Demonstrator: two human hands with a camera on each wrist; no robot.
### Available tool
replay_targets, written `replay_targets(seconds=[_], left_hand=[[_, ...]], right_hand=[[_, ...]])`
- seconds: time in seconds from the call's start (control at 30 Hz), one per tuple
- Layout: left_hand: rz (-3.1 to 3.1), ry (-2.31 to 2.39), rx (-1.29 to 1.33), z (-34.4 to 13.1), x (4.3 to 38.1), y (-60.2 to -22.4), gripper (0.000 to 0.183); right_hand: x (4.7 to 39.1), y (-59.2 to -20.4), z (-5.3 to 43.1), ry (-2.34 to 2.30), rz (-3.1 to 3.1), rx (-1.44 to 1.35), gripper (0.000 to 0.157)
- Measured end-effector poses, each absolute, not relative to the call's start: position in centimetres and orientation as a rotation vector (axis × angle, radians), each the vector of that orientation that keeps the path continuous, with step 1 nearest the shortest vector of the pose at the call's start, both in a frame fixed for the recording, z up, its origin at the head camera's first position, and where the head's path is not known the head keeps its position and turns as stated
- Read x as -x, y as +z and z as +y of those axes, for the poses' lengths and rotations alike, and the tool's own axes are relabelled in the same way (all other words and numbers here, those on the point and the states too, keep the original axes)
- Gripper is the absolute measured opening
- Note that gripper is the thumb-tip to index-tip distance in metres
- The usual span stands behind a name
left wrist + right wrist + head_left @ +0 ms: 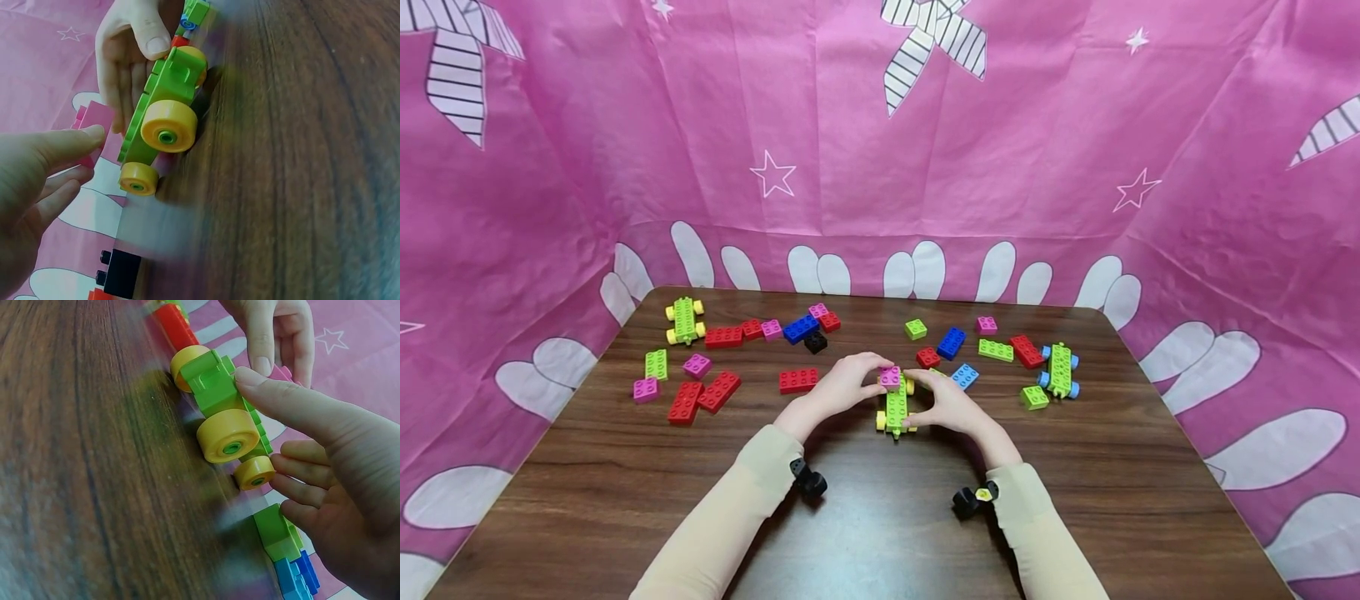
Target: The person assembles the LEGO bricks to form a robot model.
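Observation:
A green toy car base (896, 410) with yellow wheels stands on the table in front of me, its studs facing up. My left hand (848, 382) pinches a pink brick (891, 377) between thumb and fingers, over the far end of the base. In the left wrist view that pink brick (97, 119) is tilted and looks apart from the studs. My right hand (953, 403) holds the base from the right side. As the right wrist view shows, its thumb (250, 377) lies at the near end and its fingers reach a far wheel (254, 472).
Two more car bases stand apart, one yellow-wheeled (684, 320) at back left, one blue-wheeled (1060, 370) at right. Several loose bricks lie on both sides, among them a red brick (798, 381), a black brick (816, 342) and a light blue brick (966, 376). Pink cloth (850, 200) hangs behind the table.

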State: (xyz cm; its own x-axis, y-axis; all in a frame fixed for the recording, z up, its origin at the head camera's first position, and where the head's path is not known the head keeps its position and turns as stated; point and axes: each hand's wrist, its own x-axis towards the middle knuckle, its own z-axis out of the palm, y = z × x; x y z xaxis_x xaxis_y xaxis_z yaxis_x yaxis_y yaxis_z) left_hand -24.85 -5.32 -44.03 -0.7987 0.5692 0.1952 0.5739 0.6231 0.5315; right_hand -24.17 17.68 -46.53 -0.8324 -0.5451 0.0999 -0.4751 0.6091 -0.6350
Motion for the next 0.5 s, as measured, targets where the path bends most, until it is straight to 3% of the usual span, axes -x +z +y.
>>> replay_targets(seconds=[0.5], left_hand=[[-2.824,-0.952,1.059,-4.74,24.66,-44.61,0.039]], right_hand=[[24.19,-46.58,17.64,-1.046,2.708,0.844,0.083]])
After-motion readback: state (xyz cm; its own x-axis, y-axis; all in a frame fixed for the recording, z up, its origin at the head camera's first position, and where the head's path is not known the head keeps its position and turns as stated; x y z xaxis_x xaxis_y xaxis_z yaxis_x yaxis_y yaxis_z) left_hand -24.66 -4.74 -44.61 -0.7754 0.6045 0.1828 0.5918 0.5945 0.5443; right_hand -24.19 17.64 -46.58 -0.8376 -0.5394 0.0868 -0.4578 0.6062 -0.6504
